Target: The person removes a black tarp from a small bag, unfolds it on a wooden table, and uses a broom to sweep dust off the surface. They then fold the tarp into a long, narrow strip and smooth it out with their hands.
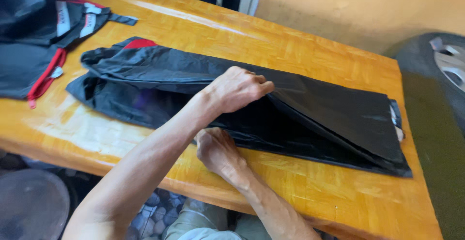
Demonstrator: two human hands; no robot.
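Note:
A long black garment of shiny fabric [329,109] lies stretched across the wooden table [300,51], with a red patch at its far left end. My left hand [237,90] reaches in from the lower left and pinches the top layer near the middle, lifting it slightly. My right hand [218,150] sits just below it at the garment's near edge. Its fingers are curled on the lower layer and partly hidden under the fabric.
A second dark garment with red trim and white patches [43,37] lies heaped on the table's far left corner. A car tyre [436,70] stands to the right of the table. A round dark object [29,206] sits on the floor at lower left.

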